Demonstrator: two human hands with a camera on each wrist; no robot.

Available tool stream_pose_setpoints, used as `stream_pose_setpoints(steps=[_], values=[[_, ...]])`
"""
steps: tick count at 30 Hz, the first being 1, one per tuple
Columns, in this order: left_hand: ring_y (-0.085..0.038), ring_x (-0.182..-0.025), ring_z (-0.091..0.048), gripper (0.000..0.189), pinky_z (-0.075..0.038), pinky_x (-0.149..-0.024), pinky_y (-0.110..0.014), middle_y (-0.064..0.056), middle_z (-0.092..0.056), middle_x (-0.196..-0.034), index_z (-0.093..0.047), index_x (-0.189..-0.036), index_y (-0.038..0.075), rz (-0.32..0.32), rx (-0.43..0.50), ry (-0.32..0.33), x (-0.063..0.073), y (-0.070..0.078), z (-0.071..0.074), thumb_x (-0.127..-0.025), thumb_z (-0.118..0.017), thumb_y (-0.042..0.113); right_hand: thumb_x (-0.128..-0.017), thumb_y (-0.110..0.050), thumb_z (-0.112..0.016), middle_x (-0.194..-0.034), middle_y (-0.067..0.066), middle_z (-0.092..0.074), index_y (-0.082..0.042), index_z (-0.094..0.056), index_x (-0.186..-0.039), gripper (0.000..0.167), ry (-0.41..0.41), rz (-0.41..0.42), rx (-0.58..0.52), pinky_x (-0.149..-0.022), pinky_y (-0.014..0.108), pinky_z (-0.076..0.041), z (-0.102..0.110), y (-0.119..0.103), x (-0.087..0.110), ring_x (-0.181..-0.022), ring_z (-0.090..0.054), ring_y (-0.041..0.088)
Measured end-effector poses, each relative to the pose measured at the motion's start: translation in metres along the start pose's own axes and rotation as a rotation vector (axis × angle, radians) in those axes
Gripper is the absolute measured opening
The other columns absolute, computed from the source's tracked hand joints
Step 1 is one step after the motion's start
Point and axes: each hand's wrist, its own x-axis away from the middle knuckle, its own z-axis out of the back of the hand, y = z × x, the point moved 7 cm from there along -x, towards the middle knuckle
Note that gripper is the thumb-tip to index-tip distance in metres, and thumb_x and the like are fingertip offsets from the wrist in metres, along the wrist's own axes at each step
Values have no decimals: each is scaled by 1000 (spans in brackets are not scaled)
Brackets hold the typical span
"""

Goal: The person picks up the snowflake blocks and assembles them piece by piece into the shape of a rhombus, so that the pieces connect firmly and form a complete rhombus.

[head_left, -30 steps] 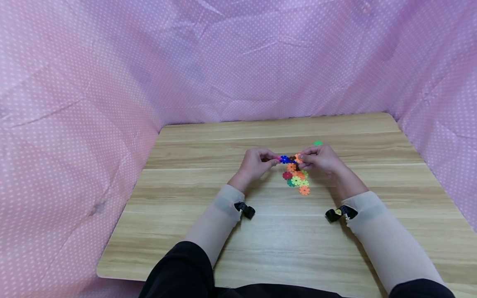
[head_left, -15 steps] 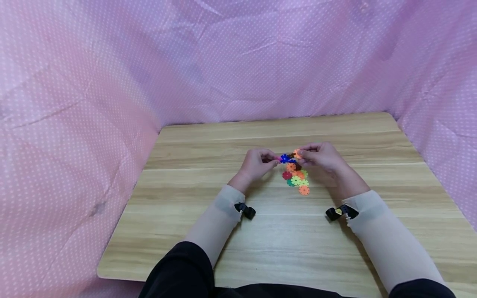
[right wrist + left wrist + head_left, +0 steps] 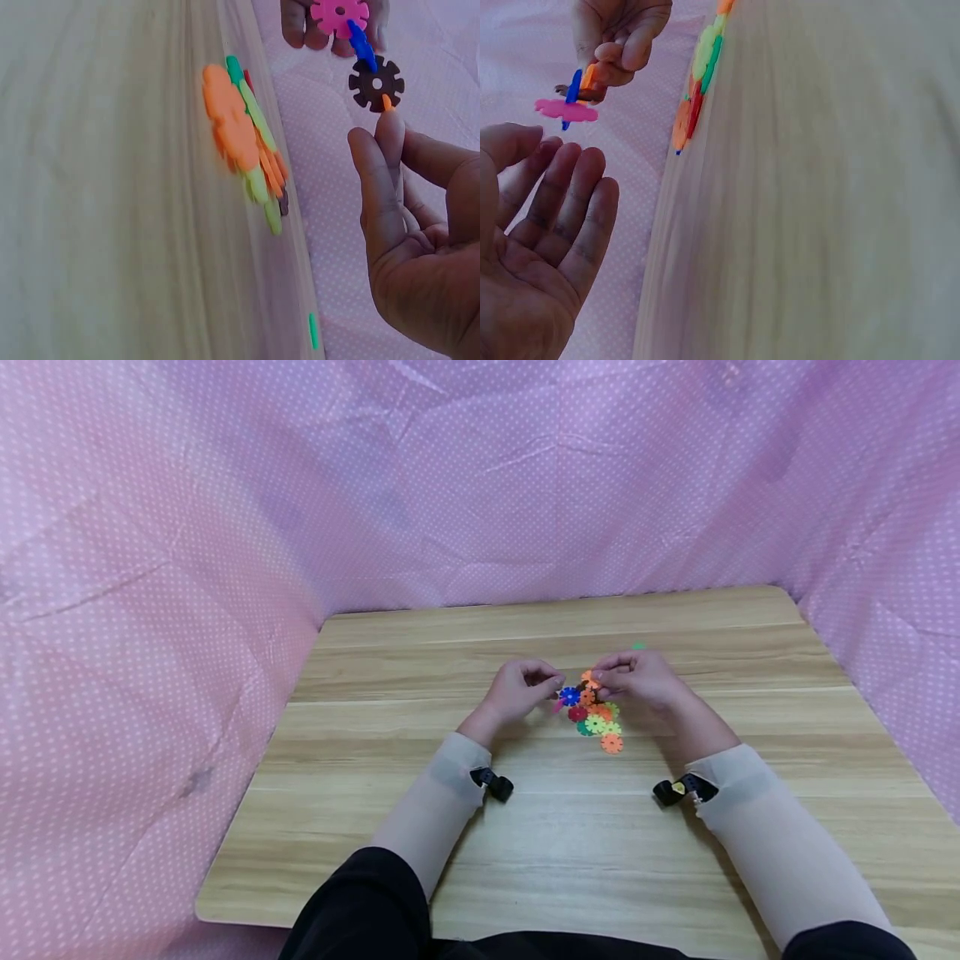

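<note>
My right hand [image 3: 643, 678] pinches an orange notched disc [image 3: 589, 75] between thumb and fingertips. Linked edge to edge with it are a brown notched disc [image 3: 360, 90], a blue notched disc [image 3: 569, 696] and a pink notched disc [image 3: 566, 110], forming a short chain held above the table. My left hand [image 3: 547, 247] is just beside the pink end, palm showing, its fingers loosely bent with nothing between them. In the head view, a pile of loose notched discs lies below the chain, among them a red disc [image 3: 577, 713], a yellow-green disc [image 3: 595, 724] and an orange disc [image 3: 612, 743].
A single green disc [image 3: 638, 646] lies behind my right hand, partly covered by it. The wood-grain table [image 3: 420, 727] ends at a pink dotted cloth [image 3: 480, 502] at the back and sides. A small black camera [image 3: 500, 787] is on each wrist.
My left hand has let go of the pink disc. The chain has swung down at its blue and pink end, and my right hand has shifted slightly left with it.
</note>
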Motion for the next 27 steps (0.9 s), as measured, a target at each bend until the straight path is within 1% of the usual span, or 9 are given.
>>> stream_pose_setpoints(steps=[4, 9, 13, 15, 16, 19, 22, 24, 27], values=[[-15, -84, -71, 15, -58, -75, -29, 1, -78, -94, -80, -109, 7, -7, -5, -30, -1, 1, -6, -101, -74, 19, -103, -6, -67, -109, 21, -74, 13, -62, -125, 29, -64, 43, 16, -89, 44, -61, -12, -2, 0, -90, -76, 28], [-15, -87, -74, 14, -60, -77, -30, 3, -79, -94, -81, -110, 11, 42, 35, -51, 0, -4, -12, -100, -75, 20, -104, -4, -66, -103, 18, -76, 14, -64, -121, 25, -129, 69, 4, -84, 42, -62, -24, -3, 0, -86, -76, 25], [-16, -87, -75, 12, -60, -75, -30, 3, -79, -94, -82, -108, 13, 64, 51, -48, 0, -6, -12, -99, -77, 18, -105, -7, -65, -105, 21, -76, 13, -64, -122, 26, -142, 67, 24, -85, 43, -62, -27, -4, 0, -87, -76, 26], [-16, -87, -75, 12, -60, -73, -30, 3, -79, -93, -82, -107, 13, 71, 44, -41, 1, -6, -12, -98, -77, 19, -106, -11, -64, -110, 24, -73, 11, -65, -125, 29, -114, 67, 84, -87, 44, -62, -21, -4, 0, -93, -75, 30], [-16, -86, -75, 11, -60, -72, -30, 3, -79, -93, -83, -107, 14, 75, 40, -37, 1, -7, -11, -98, -78, 19, -107, -14, -64, -113, 24, -72, 9, -65, -127, 30, -81, 66, 141, -90, 44, -61, -16, -4, 1, -97, -74, 31], [-16, -85, -74, 11, -59, -71, -28, 4, -79, -92, -83, -106, 14, 84, 28, -27, 1, -8, -10, -98, -78, 19, -108, -21, -62, -127, 23, -67, 2, -63, -136, 36, 51, 61, 363, -100, 48, -56, 6, -6, 4, -112, -67, 36], [-16, -84, -73, 10, -58, -71, -28, 5, -79, -92, -83, -105, 15, 88, 25, -25, 1, -8, -10, -97, -78, 20, -109, -24, -57, -141, 24, -60, -2, -57, -147, 43, 160, 39, 571, -108, 57, -46, 29, -7, 6, -127, -57, 42], [-16, -84, -73, 10, -58, -72, -28, 5, -79, -92, -83, -105, 15, 87, 21, -23, 1, -9, -9, -97, -78, 20, -110, -20, -55, -147, 27, -54, 1, -49, -152, 47, 175, 36, 627, -112, 59, -42, 39, -4, 4, -135, -51, 46], [-16, -84, -73, 10, -58, -73, -28, 6, -79, -93, -83, -105, 16, 88, 23, -24, 1, -9, -9, -98, -78, 20, -110, -15, -53, -151, 30, -50, 7, -42, -154, 51, 161, 24, 638, -116, 59, -38, 47, 1, 1, -141, -45, 47]])
